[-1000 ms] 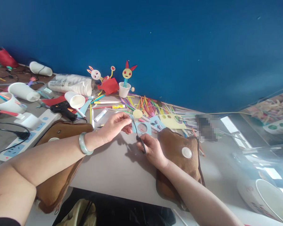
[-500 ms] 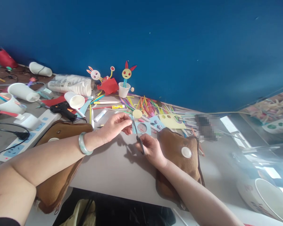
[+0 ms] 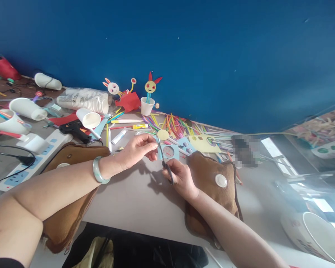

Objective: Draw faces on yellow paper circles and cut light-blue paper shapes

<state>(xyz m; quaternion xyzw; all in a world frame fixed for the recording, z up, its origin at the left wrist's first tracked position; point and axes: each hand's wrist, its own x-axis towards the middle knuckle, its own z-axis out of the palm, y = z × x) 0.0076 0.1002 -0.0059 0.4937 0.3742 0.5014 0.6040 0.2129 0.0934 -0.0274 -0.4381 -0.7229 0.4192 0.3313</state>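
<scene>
My right hand (image 3: 181, 178) is closed round the handles of dark scissors (image 3: 168, 172), whose blades point up and to the left. Beside the blade tips, my left hand (image 3: 141, 150) has thumb and fingers pinched together; what it holds is too small to make out. A pale yellow paper disc (image 3: 163, 134) shows just above the blades. Light blue paper with a round hole (image 3: 173, 152) lies behind the scissors. A jade-coloured bangle circles my left wrist.
Brown plush pouches (image 3: 209, 186) lie under both forearms. A white power strip (image 3: 30, 163) and a black glue gun (image 3: 75, 130) are at left. Behind stand a paper cup with a rabbit-eared figure (image 3: 147, 106) and scattered coloured sticks. A large white bowl (image 3: 309, 238) sits at right.
My right hand and the scissors have shifted very slightly to the right. My left hand keeps nearly the same place and its pinch.
</scene>
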